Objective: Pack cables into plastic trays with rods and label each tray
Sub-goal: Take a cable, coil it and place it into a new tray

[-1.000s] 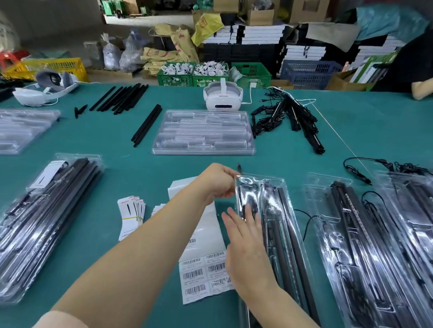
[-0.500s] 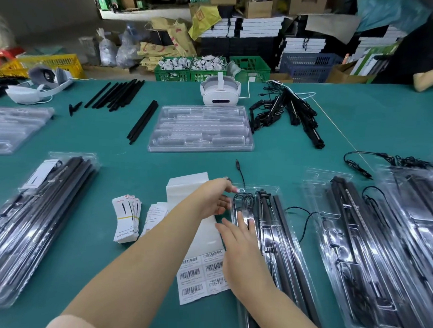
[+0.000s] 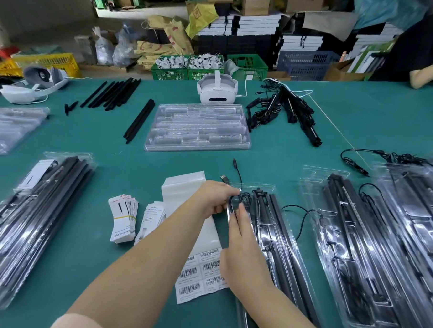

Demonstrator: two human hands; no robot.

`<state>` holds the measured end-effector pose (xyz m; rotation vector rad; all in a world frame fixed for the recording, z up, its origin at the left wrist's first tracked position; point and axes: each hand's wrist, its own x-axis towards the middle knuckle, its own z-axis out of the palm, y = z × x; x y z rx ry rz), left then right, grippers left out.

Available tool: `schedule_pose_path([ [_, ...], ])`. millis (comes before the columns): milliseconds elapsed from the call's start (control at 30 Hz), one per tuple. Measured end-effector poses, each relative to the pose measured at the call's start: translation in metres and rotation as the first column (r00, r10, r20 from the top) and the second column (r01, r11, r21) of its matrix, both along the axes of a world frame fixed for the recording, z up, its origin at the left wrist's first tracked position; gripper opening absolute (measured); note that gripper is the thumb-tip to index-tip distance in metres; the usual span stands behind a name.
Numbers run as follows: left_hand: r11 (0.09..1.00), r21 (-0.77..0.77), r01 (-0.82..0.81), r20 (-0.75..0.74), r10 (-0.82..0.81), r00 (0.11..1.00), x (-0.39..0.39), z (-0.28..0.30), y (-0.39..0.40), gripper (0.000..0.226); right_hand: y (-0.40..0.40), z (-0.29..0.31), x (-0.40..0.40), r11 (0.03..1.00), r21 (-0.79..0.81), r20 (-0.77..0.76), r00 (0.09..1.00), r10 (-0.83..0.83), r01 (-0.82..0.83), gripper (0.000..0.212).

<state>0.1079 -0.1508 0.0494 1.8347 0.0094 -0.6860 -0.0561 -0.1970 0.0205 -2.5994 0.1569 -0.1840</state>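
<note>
A clear plastic tray (image 3: 285, 243) with black rods lies in front of me on the green table. A coiled black cable (image 3: 243, 198) sits at the tray's top left, its plug ends (image 3: 226, 178) trailing onto the table. My left hand (image 3: 215, 197) pinches the cable coil at the tray's top edge. My right hand (image 3: 241, 241) lies flat on the tray's left side, fingers straight, fingertips touching the coil. A sheet of barcode labels (image 3: 200, 274) lies just left of the tray, under my right wrist.
Filled trays (image 3: 380, 245) lie to the right and another filled tray (image 3: 32, 215) to the left. Empty trays (image 3: 198, 127), loose black rods (image 3: 114, 93), a cable bundle (image 3: 284, 109) and a white headset (image 3: 217, 90) lie farther back. Card stacks (image 3: 122, 218) sit left of the labels.
The tray has slid toward me and the cable's plug ends now lie out on the table. My left hand moved down onto the coil; my right hand stayed flat on the tray.
</note>
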Motion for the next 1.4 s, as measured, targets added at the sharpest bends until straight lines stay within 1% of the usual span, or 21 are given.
schedule_pose_path([
  [100,0.999,0.030,-0.013,0.026,0.012,1.000,-0.001,0.000,-0.003,0.020,-0.001,0.005,0.001,0.994,-0.106,-0.064,0.998,0.002,-0.008,0.071],
  [200,0.999,0.034,-0.021,0.023,0.021,1.000,-0.002,-0.002,-0.004,0.022,-0.007,0.012,0.001,0.943,-0.333,-0.101,0.995,-0.019,-0.015,0.070],
  [267,0.999,0.036,-0.032,0.020,0.031,0.999,-0.002,-0.003,-0.004,0.022,-0.012,0.014,0.002,0.911,-0.410,-0.140,0.990,-0.021,-0.039,0.070],
  [333,0.998,0.060,-0.035,0.025,0.034,0.999,-0.002,-0.003,-0.005,0.023,-0.018,0.012,0.001,0.921,-0.385,-0.174,0.985,0.000,-0.068,0.072],
  [433,0.993,0.121,-0.014,0.041,0.009,0.999,-0.002,0.000,-0.007,0.023,-0.027,0.008,-0.002,0.954,-0.293,-0.148,0.989,0.023,-0.066,0.071],
  [567,0.966,0.259,0.011,0.121,-0.044,0.992,0.001,0.006,-0.009,0.030,-0.028,0.002,-0.003,0.954,-0.290,-0.110,0.993,0.038,-0.069,0.072],
  [700,0.909,0.415,0.031,0.243,-0.143,0.959,0.002,0.011,-0.015,0.034,-0.029,0.001,0.000,0.962,-0.267,-0.090,0.995,0.033,-0.056,0.072],
  [800,0.886,0.463,0.028,0.279,-0.175,0.944,0.004,0.010,-0.016,0.033,-0.029,0.001,0.000,0.964,-0.262,-0.087,0.996,0.029,-0.051,0.072],
  [833,0.894,0.447,0.019,0.271,-0.155,0.950,0.005,0.010,-0.014,0.033,-0.028,0.001,-0.001,0.964,-0.262,-0.088,0.996,0.030,-0.052,0.071],
  [900,0.912,0.410,0.015,0.222,-0.116,0.968,0.009,0.007,-0.011,0.043,-0.027,0.001,-0.002,0.964,-0.261,-0.085,0.996,0.028,-0.050,0.071],
  [933,0.916,0.400,0.033,0.187,-0.117,0.975,0.009,0.006,-0.011,0.041,-0.027,0.000,-0.002,0.964,-0.263,-0.085,0.996,0.027,-0.048,0.071],
  [1000,0.934,0.353,0.049,0.114,-0.095,0.989,0.009,0.004,-0.013,0.028,-0.027,0.001,-0.002,0.963,-0.267,-0.087,0.996,0.022,-0.044,0.072],
  [1100,0.972,0.235,0.018,0.008,-0.020,1.000,0.009,0.001,-0.015,0.025,-0.026,0.003,-0.003,0.962,-0.269,-0.084,0.996,0.016,-0.039,0.072],
  [1167,0.988,0.154,0.005,-0.095,0.010,0.995,0.010,0.000,-0.015,0.022,-0.025,0.006,-0.005,0.960,-0.276,-0.079,0.997,0.015,-0.036,0.071],
  [1233,0.996,0.084,-0.024,-0.162,0.038,0.986,0.010,0.000,-0.013,0.020,-0.023,0.008,-0.006,0.957,-0.288,-0.060,0.998,0.014,-0.031,0.070],
  [1300,0.997,0.032,-0.063,-0.177,0.068,0.982,0.008,0.001,-0.011,0.021,-0.021,0.010,-0.007,0.948,-0.316,-0.044,0.999,0.013,-0.027,0.069],
  [1400,0.998,0.001,-0.064,-0.163,0.063,0.985,0.005,0.005,-0.012,0.025,-0.020,0.013,-0.006,0.941,-0.338,-0.025,1.000,0.014,-0.021,0.070],
])
